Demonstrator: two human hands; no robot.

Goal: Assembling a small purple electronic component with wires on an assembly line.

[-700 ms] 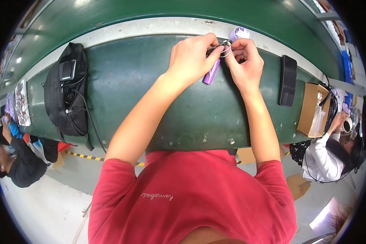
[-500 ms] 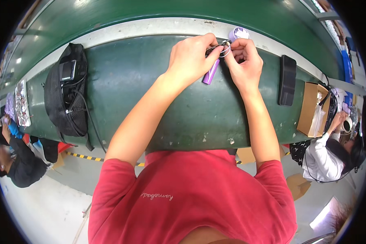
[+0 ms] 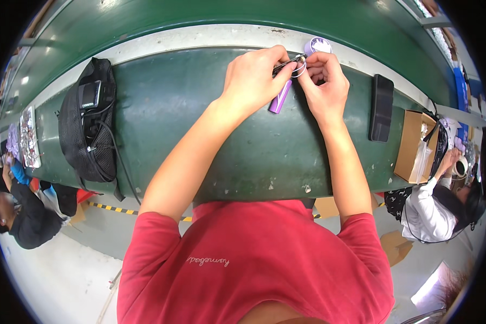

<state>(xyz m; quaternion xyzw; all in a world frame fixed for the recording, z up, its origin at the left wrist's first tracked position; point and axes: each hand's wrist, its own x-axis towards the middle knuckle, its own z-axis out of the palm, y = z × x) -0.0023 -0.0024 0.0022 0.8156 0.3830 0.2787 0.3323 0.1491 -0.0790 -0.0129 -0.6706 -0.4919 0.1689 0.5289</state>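
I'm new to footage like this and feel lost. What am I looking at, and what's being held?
No machine here: these are a person's bare hands, seen by a fisheye camera worn on the head, looking down, so straight edges bend. The left hand grips a thin dark piece; the right hand has its fingertips by a thin white loop, too small to make out fully. A purple cylinder shows between the hands. On the green bench are a black mesh bag at left, and a phone-like black slab and open cardboard box at right.
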